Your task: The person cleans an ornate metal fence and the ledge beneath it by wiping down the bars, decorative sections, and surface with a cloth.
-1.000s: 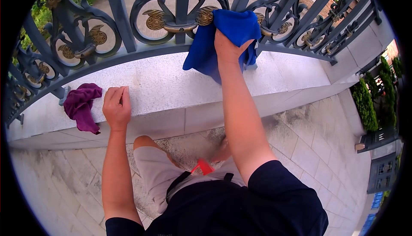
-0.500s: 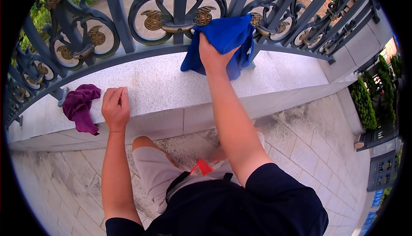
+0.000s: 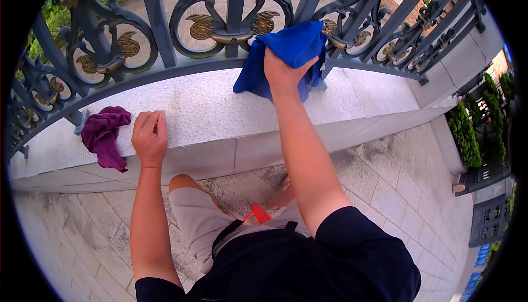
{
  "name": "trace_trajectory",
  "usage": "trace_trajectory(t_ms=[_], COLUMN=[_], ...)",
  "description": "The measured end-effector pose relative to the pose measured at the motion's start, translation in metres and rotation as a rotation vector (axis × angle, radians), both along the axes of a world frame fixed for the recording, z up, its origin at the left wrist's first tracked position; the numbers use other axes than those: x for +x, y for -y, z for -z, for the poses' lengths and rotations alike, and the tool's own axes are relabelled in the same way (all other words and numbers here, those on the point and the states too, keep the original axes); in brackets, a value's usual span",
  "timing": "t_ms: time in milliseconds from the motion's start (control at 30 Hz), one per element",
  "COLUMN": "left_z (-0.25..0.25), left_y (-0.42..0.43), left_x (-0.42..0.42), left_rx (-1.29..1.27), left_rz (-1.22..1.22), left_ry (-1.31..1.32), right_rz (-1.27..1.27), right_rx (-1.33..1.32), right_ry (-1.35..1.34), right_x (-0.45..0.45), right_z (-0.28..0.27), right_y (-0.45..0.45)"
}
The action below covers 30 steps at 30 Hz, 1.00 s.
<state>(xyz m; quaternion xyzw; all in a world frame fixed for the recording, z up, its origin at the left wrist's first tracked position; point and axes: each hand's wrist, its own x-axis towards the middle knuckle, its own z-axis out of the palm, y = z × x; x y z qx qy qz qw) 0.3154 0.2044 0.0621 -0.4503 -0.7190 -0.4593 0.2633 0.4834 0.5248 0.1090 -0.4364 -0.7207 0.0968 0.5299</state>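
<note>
My right hand (image 3: pixel 282 76) grips a blue cloth (image 3: pixel 294 43) and presses it against the lower rail of a dark grey metal fence (image 3: pixel 212 70). Part of the cloth drapes over the rail and down onto the pale stone ledge (image 3: pixel 203 109); my fingertips are hidden under its folds. My left hand (image 3: pixel 149 138) rests on the ledge's front edge with its fingers curled in, and nothing shows in it. Just left of that hand lies a crumpled purple cloth (image 3: pixel 105 136), hanging partly over the edge.
Scrollwork with bronze-coloured ornaments (image 3: pixel 224 38) fills the fence above the rail. Below the ledge is a paved floor (image 3: pixel 396 192), with my knees close to the wall. A red item (image 3: pixel 258 213) shows between my legs. Hedges (image 3: pixel 465 134) stand at the far right.
My right hand and the blue cloth have shifted slightly right and down along the rail. The left hand and purple cloth stay in place on the ledge.
</note>
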Motion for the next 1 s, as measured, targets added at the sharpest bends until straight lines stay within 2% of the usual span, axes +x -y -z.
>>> trace_trajectory(t_ms=[100,200,267,333,400,733,833,1000], left_z=[0.001,0.003,0.002,0.003,0.003,0.003,0.001,0.002], left_y=[0.000,0.000,0.001,0.001,0.001,0.003,0.003,0.003], left_x=[0.000,-0.001,-0.001,-0.001,-0.001,-0.002,-0.001,-0.002], left_rx=[0.000,-0.003,-0.004,0.001,0.004,-0.017,-0.016,-0.017], left_rz=[-0.001,0.000,-0.002,-0.001,-0.001,-0.016,-0.011,-0.014], left_ry=[-0.001,0.014,0.006,0.010,0.011,-0.010,-0.005,0.002], right_rz=[-0.103,-0.073,-0.144,-0.108,0.039,0.061,0.105,0.134], right_rx=[0.102,0.215,0.250,0.312,0.395,0.331,0.444,0.360], right_ry=[-0.217,-0.155,-0.304,-0.295,-0.127,-0.237,-0.264,-0.302], right_x=[0.000,0.009,0.012,0.018,0.027,0.035,0.031,0.021], right_z=[0.005,-0.005,-0.016,-0.028,-0.045,-0.080,-0.075,-0.065], right_y=[-0.010,-0.009,-0.003,0.004,0.013,0.012,0.003,-0.002])
